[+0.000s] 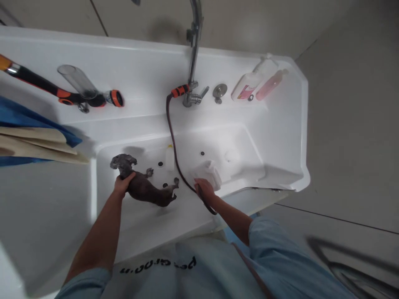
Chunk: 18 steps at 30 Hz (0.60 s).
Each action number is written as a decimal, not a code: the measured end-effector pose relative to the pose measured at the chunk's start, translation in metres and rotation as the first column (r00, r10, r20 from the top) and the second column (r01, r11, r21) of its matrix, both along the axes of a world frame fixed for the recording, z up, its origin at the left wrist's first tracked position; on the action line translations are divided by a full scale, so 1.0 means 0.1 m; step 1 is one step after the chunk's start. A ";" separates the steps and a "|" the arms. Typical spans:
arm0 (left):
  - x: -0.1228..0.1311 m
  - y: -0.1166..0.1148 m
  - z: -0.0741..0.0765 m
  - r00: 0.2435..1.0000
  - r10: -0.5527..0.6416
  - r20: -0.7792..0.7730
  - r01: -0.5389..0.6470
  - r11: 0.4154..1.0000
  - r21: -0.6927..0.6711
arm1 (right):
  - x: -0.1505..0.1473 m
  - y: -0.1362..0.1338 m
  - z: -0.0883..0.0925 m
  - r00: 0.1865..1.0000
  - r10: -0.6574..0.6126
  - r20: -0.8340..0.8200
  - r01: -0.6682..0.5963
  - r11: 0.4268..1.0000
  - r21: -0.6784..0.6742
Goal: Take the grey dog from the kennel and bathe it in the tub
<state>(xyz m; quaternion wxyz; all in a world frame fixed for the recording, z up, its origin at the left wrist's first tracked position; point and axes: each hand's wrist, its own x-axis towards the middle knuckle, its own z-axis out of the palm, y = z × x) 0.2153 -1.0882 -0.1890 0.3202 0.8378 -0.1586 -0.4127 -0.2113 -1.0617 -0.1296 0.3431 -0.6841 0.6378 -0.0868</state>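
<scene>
A small dark wet dog (146, 189) stands in the white tub (237, 137), head toward the left. My left hand (124, 183) is closed around its neck and shoulders. My right hand (204, 188) is closed on the end of a dark hose (173, 137), beside a white object (209, 173) on the tub floor. The hose runs up to an orange coupling at the chrome tap (193, 74). A small white bottle (169, 157) stands on the tub floor behind the dog.
On the back ledge lie a black-and-orange spray wand (65, 93), a clear cup (76, 79), a chrome knob (220, 91) and two soap bottles (258, 81). Blue and beige towels (34, 137) hang at left. Grey floor is at right.
</scene>
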 end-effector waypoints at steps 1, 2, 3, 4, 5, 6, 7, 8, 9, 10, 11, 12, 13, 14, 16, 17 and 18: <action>-0.02 -0.03 0.00 0.999 -0.001 -0.036 0.001 1.000 0.003 | -0.10 0.04 0.01 0.991 -0.106 0.081 0.111 0.992 -0.059; -0.06 -0.06 0.01 0.998 -0.010 -0.054 0.011 1.000 0.005 | -0.22 0.09 0.03 0.966 -0.199 0.166 0.218 0.971 -0.100; -0.10 -0.09 0.01 0.998 -0.025 -0.049 0.025 1.000 0.004 | -0.34 0.15 0.05 0.930 -0.273 0.248 0.309 0.943 -0.121; -0.14 -0.12 0.00 0.999 -0.046 -0.027 0.046 0.999 -0.001 | -0.45 0.21 0.07 0.889 -0.330 0.318 0.384 0.915 -0.126; -0.19 -0.15 0.00 0.998 -0.067 -0.007 0.067 0.998 -0.004 | -0.54 0.26 0.09 0.851 -0.375 0.368 0.441 0.890 -0.114; -0.25 -0.18 0.00 0.996 -0.085 0.003 0.085 0.996 -0.005 | -0.59 0.30 0.11 0.819 -0.410 0.401 0.479 0.874 -0.085; -0.31 -0.20 0.00 0.995 -0.102 0.003 0.102 0.995 -0.007 | -0.61 0.33 0.11 0.795 -0.437 0.420 0.498 0.866 -0.042; -0.37 -0.22 0.01 0.993 -0.118 -0.005 0.118 0.993 -0.008 | -0.59 0.35 0.11 0.778 -0.459 0.430 0.502 0.865 0.014; -0.44 -0.25 0.02 0.991 -0.133 -0.021 0.133 0.991 -0.014 | -0.53 0.34 0.09 0.767 -0.470 0.436 0.487 0.870 0.079; -0.51 -0.26 0.04 0.989 -0.144 -0.038 0.144 0.989 -0.021 | -0.42 0.32 0.06 0.763 -0.466 0.447 0.450 0.881 0.150; -0.59 -0.27 0.06 0.987 -0.152 -0.057 0.150 0.988 -0.028 | -0.27 0.28 0.03 0.766 -0.442 0.467 0.384 0.897 0.218; -0.67 -0.27 0.07 0.985 -0.159 -0.070 0.156 0.987 -0.043 | -0.09 0.23 0.00 0.771 -0.398 0.497 0.295 0.915 0.275; -0.75 -0.27 0.09 0.985 -0.158 -0.071 0.154 0.987 -0.051 | 0.11 0.17 -0.04 0.772 -0.344 0.535 0.194 0.928 0.317; -0.83 -0.26 0.09 0.985 -0.159 -0.073 0.154 0.986 -0.068 | 0.33 0.09 -0.07 0.763 -0.292 0.576 0.099 0.935 0.342; -0.99 -0.23 0.08 0.986 -0.148 -0.078 0.140 0.985 -0.100 | 0.79 -0.08 -0.11 0.736 -0.224 0.639 -0.024 0.934 0.356; -1.06 -0.21 0.06 0.989 -0.130 -0.073 0.120 0.985 -0.125 | 1.01 -0.18 -0.12 0.726 -0.219 0.652 -0.036 0.935 0.354; -1.12 -0.19 0.04 0.992 -0.108 -0.066 0.098 0.985 -0.140 | 1.21 -0.26 -0.13 0.722 -0.225 0.654 -0.027 0.936 0.352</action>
